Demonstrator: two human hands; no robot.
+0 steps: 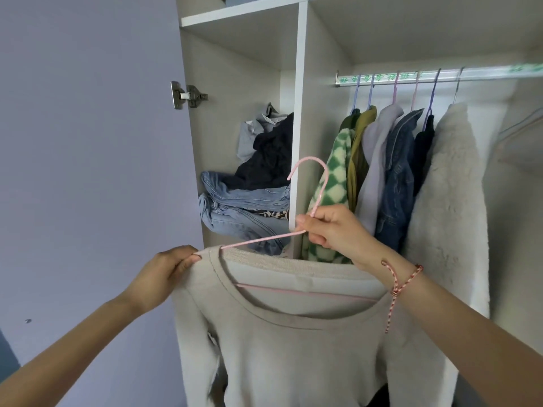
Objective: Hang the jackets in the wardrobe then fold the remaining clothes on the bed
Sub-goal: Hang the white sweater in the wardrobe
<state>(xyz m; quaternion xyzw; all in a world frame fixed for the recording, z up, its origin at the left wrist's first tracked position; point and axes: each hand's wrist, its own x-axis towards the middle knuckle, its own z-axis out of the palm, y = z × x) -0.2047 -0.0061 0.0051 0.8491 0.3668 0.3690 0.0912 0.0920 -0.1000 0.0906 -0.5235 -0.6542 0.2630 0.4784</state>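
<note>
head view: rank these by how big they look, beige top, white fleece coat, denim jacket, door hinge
1. beige top, though it is nearest the camera, so its lead is partly nearness
2. white fleece coat
3. denim jacket, partly covered by its neighbours
4. door hinge

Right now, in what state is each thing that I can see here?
Left hand, pinches the sweater's shoulder.
Right hand, grips the hanger under its hook.
Sweater, held up, hanger partly in its neck, not hung yet.
Hanger, off the rail.
Jackets, hanging on the rail.
Jeans, folded in a pile, dark clothes crumpled on top.
Wardrobe door, open.
</note>
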